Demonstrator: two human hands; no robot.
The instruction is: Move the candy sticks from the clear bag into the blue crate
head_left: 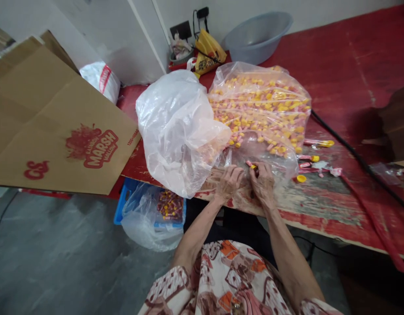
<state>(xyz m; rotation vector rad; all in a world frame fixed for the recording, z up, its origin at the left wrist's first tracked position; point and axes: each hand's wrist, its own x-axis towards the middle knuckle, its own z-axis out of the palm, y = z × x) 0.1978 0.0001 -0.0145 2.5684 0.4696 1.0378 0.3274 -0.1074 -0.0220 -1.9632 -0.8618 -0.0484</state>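
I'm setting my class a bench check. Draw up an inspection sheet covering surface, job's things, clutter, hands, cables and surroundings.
Surface: red table, paint worn near its front edge.
Job's things: clear bag with many pink-and-yellow pieces; white bag beside it; one piece near the right hand.
Clutter: loose yellow cap right of the clear bag; yellow bag at the back.
Hands: left hand and right hand at the front edge, fingers bent; grip unclear.
Cables: black cable across the table's right side.
Surroundings: carton at left; blue crate below the table; basin at the back.
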